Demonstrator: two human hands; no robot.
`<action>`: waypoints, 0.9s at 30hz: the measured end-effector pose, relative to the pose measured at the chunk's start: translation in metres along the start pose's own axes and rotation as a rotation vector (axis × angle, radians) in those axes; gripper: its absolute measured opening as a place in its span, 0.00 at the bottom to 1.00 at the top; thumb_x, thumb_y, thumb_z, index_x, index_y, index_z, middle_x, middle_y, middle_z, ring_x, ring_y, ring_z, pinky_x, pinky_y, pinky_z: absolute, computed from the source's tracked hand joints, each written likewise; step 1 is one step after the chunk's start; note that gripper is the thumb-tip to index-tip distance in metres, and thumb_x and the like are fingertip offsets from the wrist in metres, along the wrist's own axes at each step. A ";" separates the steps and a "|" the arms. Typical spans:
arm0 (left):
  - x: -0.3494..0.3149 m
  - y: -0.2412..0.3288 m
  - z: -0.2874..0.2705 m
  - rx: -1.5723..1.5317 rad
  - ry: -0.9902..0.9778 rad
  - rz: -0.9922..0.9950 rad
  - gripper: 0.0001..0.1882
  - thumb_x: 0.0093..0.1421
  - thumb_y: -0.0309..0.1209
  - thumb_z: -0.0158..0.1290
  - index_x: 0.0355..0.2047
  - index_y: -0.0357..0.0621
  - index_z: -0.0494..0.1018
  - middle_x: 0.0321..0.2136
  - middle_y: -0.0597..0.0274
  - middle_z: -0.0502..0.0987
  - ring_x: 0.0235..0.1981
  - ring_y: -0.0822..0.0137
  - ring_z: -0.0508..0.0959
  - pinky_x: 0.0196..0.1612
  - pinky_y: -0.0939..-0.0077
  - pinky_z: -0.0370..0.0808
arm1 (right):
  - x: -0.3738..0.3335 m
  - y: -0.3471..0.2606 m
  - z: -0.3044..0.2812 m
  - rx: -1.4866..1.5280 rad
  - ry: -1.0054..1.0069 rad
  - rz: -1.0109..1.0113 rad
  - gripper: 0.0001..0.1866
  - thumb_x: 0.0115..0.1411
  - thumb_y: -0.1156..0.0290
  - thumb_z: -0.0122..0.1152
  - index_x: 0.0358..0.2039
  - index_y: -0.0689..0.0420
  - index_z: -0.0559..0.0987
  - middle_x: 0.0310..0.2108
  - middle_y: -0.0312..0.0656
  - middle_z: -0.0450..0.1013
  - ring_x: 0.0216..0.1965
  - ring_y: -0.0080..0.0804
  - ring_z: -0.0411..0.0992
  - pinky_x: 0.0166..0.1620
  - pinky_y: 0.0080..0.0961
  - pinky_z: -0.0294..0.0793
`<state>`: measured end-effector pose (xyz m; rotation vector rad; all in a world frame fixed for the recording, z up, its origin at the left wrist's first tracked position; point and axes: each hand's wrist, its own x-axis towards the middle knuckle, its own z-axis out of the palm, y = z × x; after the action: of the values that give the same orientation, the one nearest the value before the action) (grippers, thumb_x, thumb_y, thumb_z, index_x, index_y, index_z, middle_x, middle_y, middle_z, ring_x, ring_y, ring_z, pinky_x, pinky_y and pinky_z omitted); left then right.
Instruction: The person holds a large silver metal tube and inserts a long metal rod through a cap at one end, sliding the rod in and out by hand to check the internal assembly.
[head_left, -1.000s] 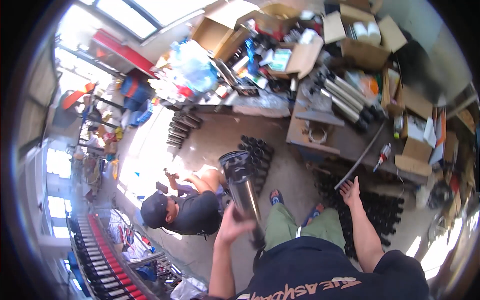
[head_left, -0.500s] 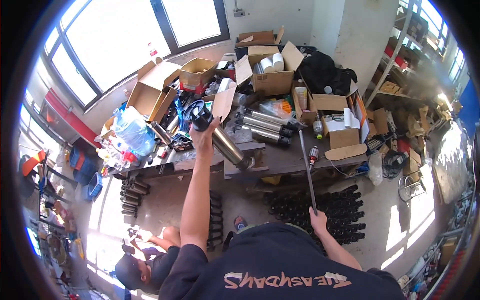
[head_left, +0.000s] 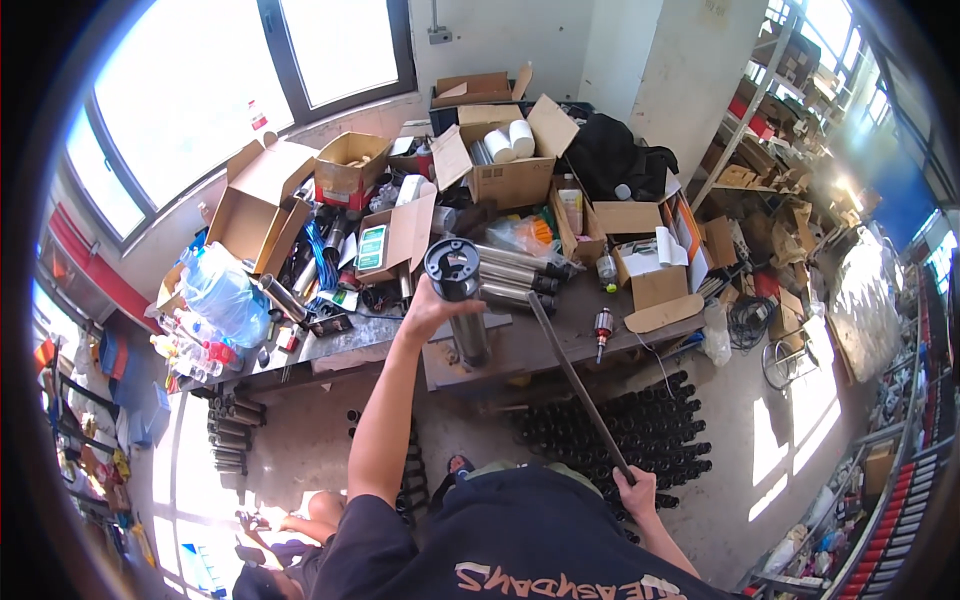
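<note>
My left hand [head_left: 430,308] is closed round the upper part of a metal cylinder [head_left: 470,342] with a black open-topped end fitting. The cylinder stands nearly upright at the front of the workbench [head_left: 420,368]. In my right hand [head_left: 637,492] is the lower end of a long dark metal bar [head_left: 580,385]. The bar slants up and left, its far tip above the bench to the right of the cylinder and apart from it. Behind the cylinder lie several similar metal cylinders [head_left: 515,275] with black ends.
Cardboard boxes [head_left: 510,180] and a clear plastic bag [head_left: 225,290] crowd the bench. A red-and-silver motor armature [head_left: 603,325] lies near the front edge. Rows of black-ended cylinders [head_left: 630,430] cover floor below. Another person [head_left: 280,575] is low at the left.
The cylinder in my left hand has gone from tilted to nearly upright. The bar in my right hand now leans further left, its tip closer to the cylinder. The whole view has shifted.
</note>
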<state>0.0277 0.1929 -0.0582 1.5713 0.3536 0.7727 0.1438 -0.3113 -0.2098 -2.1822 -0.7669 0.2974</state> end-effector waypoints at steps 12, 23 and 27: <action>-0.010 -0.019 0.022 0.201 0.185 0.081 0.25 0.39 0.27 0.67 0.41 0.39 0.77 0.33 0.62 0.82 0.35 0.72 0.78 0.44 0.73 0.76 | 0.120 -0.058 -0.099 -0.465 0.138 -0.386 0.17 0.53 0.62 0.71 0.17 0.54 0.73 0.12 0.44 0.66 0.15 0.47 0.68 0.21 0.38 0.63; -0.053 -0.037 0.001 0.206 0.580 0.086 0.38 0.40 0.36 0.74 0.50 0.40 0.68 0.40 0.53 0.77 0.41 0.61 0.76 0.46 0.66 0.74 | 0.097 -0.276 -0.018 -0.291 -1.007 -1.194 0.36 0.49 0.60 0.74 0.57 0.54 0.71 0.28 0.43 0.61 0.29 0.36 0.64 0.31 0.35 0.66; -0.101 -0.044 0.074 0.547 1.110 0.156 0.27 0.45 0.31 0.67 0.43 0.38 0.67 0.39 0.47 0.70 0.40 0.48 0.72 0.41 0.57 0.71 | 0.104 -0.357 -0.009 -0.591 -0.739 -2.131 0.08 0.45 0.63 0.62 0.26 0.50 0.77 0.18 0.28 0.59 0.22 0.22 0.64 0.27 0.22 0.56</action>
<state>0.0125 0.0802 -0.1264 1.5221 1.3411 1.7515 0.0770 -0.0724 0.0671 -0.4581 -3.1606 -0.3360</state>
